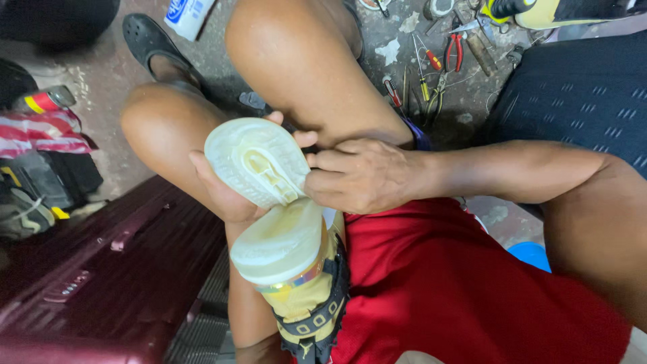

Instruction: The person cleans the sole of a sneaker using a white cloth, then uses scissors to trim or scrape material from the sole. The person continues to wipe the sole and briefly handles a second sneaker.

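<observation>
Hands grip the shoe (283, 222): left hand (229, 195) cupping its sole, right hand (357, 176) pinching the edge

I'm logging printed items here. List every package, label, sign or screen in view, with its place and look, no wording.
White tube or bottle with blue label: top edge, on the floor beyond the knees, cut off by the frame.
Red can with a metal end: left edge, lying on striped cloth.
Dark red suitcase: lower left, with a small lock panel; no readable label.
No signs or screens in view.
</observation>
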